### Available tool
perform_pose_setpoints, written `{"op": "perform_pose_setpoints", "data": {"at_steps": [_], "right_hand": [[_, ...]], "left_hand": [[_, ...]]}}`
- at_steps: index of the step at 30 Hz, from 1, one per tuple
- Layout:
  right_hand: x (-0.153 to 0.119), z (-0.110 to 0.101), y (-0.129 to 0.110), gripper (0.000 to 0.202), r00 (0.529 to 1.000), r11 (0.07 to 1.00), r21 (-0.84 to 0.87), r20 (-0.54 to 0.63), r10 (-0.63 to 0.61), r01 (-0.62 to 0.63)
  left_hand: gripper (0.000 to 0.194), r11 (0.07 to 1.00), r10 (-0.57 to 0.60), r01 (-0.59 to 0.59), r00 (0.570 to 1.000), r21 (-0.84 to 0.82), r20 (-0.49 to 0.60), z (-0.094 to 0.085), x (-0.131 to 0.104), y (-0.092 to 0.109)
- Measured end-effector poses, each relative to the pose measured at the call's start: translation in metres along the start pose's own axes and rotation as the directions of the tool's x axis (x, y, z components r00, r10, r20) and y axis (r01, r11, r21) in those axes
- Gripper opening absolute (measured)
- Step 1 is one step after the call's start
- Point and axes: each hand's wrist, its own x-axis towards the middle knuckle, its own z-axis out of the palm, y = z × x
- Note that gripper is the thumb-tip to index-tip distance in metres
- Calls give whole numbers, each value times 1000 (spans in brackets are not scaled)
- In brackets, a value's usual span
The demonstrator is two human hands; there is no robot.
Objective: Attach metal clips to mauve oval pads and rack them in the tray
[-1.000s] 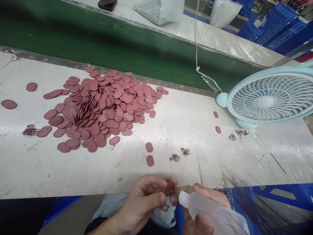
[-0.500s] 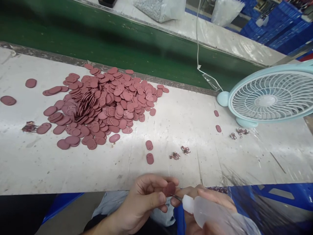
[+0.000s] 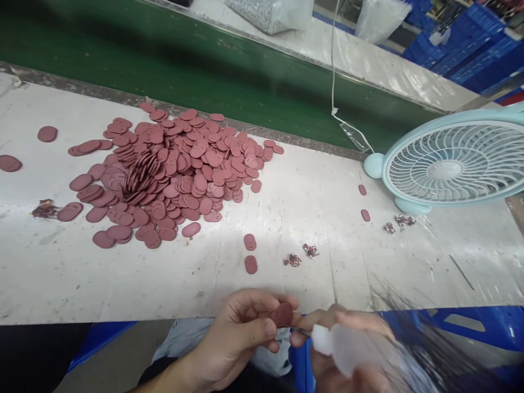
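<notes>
Between the thumb and fingers of my left hand is a small dark-red oval piece, held just off the table's front edge. My right hand grips a translucent white squeeze bottle with a white cap and a thin dark nozzle. Its nozzle tip points left, close to the lower edge of the oval piece; whether they touch I cannot tell. Two more oval pieces lie on the table beyond my left hand, with two little brown clusters to their right.
A large heap of red oval pieces spreads over the left of the white table. At the right stands a light-blue fan, its white cable running upward. Behind lies a green strip; a plastic bag sits past it.
My right hand and the bottle have shifted slightly right, drawing the nozzle back a little from the oval piece. My left hand keeps its hold, nearly still.
</notes>
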Motion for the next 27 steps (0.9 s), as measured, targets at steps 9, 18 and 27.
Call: {"op": "perform_pose_setpoints", "data": {"at_steps": [9,18,27], "right_hand": [[110,-105,8,30,781,-21,800,591,202,-599],[69,-66,7,19,990,963,-234,66,-125,137],[109,-51,-1,16,988,361,-919,140,-69,155]], "left_hand": [[16,997,75,-75,997,31,4,-4,-4,12],[17,987,151,-147,987,63,-58,-8,-5,25],[16,985,166,-163,984,56,-63,-5,-8,23]]}}
